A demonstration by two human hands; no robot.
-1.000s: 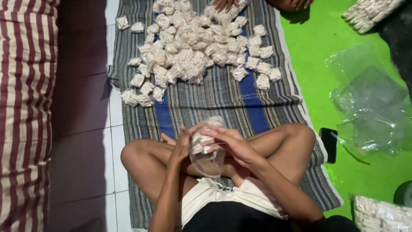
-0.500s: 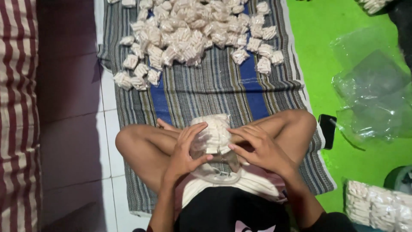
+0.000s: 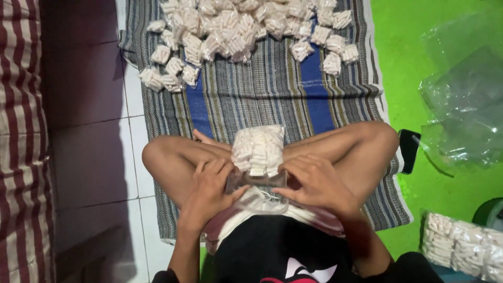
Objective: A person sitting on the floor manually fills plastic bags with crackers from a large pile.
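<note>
Clear plastic bag of white sticks (image 3: 258, 151), held between left hand (image 3: 209, 189) and right hand (image 3: 313, 183) over crossed legs | heap of small white packets (image 3: 246, 26) at the far end of a striped mat | empty clear bags (image 3: 463, 110) right, on green floor | filled packs (image 3: 461, 246) lower right

1. I wear a black top (image 3: 272, 251) with a red and white graphic at the bottom centre of the frame.
2. My shorts (image 3: 314, 215) are pale with reddish stripes.
3. My forearms, hands, legs are bare; no sleeves reach my wrists.
</note>
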